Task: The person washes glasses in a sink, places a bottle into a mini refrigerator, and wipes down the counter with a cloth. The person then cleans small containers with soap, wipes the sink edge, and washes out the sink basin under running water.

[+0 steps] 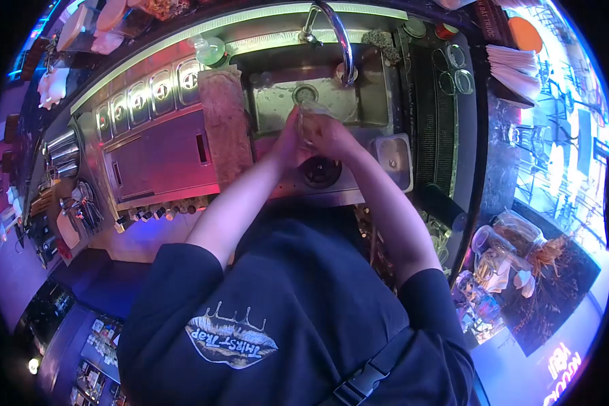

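Observation:
Both my hands are together over the front edge of the steel sink (pixel 369 115). My left hand (pixel 289 140) is closed against the left side of a clear glass (pixel 312 106), only partly visible between the hands. My right hand (pixel 330 135) curls round it from the right, with its fingers bent. The glass tilts toward the sink drain (pixel 305 95), and its lower part is hidden by my hands. Above the basin arches a chrome faucet (pixel 347 47). Just below my hands sits a round black fitting (pixel 321 172) in the counter.
A folded cloth (pixel 224 128) lies left of the sink, beside lidded steel containers (pixel 161 91) and a metal cover (pixel 162 162). A greenish clear bowl (pixel 210 50) stands behind. To the right are a small steel tray (pixel 393 161), a black bar mat (pixel 434 122) and several upturned glasses (pixel 463 81).

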`<state>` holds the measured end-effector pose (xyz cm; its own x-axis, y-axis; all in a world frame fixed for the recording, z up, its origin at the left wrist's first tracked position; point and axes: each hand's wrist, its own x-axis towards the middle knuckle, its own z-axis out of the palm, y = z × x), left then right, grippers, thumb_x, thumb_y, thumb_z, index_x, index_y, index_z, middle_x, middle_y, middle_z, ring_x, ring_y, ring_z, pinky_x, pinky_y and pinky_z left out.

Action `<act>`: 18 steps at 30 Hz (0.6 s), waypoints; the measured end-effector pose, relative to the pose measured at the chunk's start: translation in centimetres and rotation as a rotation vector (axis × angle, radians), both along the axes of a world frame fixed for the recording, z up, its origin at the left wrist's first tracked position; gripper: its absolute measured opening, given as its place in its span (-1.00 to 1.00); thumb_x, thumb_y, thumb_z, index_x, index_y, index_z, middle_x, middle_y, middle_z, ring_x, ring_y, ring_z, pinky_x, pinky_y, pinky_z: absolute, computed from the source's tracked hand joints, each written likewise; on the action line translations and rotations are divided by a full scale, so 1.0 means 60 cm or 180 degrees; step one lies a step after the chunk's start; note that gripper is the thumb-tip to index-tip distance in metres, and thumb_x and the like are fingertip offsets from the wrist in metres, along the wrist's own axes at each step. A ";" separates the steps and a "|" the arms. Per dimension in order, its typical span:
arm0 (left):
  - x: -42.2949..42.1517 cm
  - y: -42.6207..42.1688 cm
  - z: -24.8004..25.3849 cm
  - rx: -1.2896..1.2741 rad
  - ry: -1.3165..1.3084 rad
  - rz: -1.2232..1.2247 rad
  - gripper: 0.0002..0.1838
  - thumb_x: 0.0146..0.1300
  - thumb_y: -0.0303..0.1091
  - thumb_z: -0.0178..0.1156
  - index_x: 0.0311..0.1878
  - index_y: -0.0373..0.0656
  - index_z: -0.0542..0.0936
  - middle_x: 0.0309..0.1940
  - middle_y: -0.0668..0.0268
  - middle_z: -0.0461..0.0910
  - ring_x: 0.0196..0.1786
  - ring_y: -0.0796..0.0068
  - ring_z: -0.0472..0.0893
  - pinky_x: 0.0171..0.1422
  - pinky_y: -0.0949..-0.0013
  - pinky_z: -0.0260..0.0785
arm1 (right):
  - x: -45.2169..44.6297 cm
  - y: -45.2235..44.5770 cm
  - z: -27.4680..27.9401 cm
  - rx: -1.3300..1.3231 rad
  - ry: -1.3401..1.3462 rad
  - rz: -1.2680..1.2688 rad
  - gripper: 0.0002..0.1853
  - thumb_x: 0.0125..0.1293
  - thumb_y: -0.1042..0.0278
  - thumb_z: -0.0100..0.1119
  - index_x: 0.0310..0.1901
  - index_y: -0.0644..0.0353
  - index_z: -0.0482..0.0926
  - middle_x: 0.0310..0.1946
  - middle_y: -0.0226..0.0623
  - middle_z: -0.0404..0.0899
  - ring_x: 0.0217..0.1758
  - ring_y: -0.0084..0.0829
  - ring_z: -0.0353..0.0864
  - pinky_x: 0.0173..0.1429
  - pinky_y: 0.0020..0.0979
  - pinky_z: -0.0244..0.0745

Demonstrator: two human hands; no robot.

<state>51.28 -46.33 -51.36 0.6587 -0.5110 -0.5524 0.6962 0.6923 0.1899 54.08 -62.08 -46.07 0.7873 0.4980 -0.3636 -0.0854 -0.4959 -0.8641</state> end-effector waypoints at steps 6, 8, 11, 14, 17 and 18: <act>0.023 0.035 -0.086 -0.0217 -0.0367 0.0123 -0.17 0.58 0.50 -0.16 0.37 -0.09 0.60 0.13 0.17 0.76 0.11 0.26 0.74 0.16 0.15 0.59 | 0.001 0.001 -0.007 0.0610 -0.0090 -0.0033 -0.79 0.45 0.32 0.11 -0.13 0.24 0.68 -0.26 -0.08 0.73 -0.18 -0.24 0.64 -0.01 -0.23 0.53; 0.028 0.030 -0.080 -0.0276 -0.0348 0.0147 -0.16 0.58 0.51 -0.16 0.37 -0.09 0.60 0.14 0.17 0.75 0.11 0.26 0.74 0.17 0.15 0.59 | 0.007 -0.002 -0.010 0.0400 -0.0438 0.0120 -0.78 0.45 0.29 0.11 -0.16 0.24 0.67 -0.27 -0.08 0.73 -0.20 -0.16 0.65 -0.03 -0.18 0.54; 0.034 0.021 -0.072 -0.0443 -0.0325 0.0243 -0.13 0.56 0.54 -0.15 0.36 -0.11 0.61 0.15 0.15 0.75 0.11 0.26 0.74 0.17 0.16 0.59 | 0.020 -0.004 -0.017 -0.0233 -0.1504 0.0610 -0.73 0.45 0.20 0.11 -0.25 0.23 0.65 -0.29 -0.07 0.76 -0.25 0.09 0.70 -0.09 -0.02 0.58; 0.033 0.012 -0.084 -0.0423 -0.0222 0.0230 -0.11 0.54 0.56 -0.15 0.38 -0.10 0.60 0.16 0.15 0.74 0.11 0.26 0.74 0.19 0.17 0.59 | 0.025 0.003 -0.052 -0.0377 -0.0971 0.0329 -0.71 0.46 0.17 0.11 -0.22 0.23 0.66 -0.28 -0.04 0.76 -0.24 0.13 0.70 -0.11 0.00 0.57; 0.023 0.015 -0.091 -0.0126 -0.0213 0.0046 -0.09 0.52 0.59 -0.15 0.41 -0.08 0.58 0.19 0.16 0.73 0.14 0.27 0.73 0.23 0.16 0.58 | 0.030 0.016 -0.087 -0.0513 -0.0421 0.0058 -0.69 0.46 0.15 0.10 -0.19 0.24 0.67 -0.28 -0.01 0.77 -0.22 0.17 0.70 -0.13 0.03 0.57; 0.020 0.020 -0.088 0.0149 -0.0314 -0.0126 -0.08 0.51 0.60 -0.15 0.42 -0.07 0.57 0.21 0.17 0.72 0.16 0.28 0.72 0.25 0.15 0.58 | 0.038 0.024 -0.095 -0.0618 -0.0461 -0.0108 -0.68 0.47 0.14 0.10 -0.19 0.24 0.68 -0.29 -0.01 0.76 -0.24 0.15 0.70 -0.14 0.02 0.57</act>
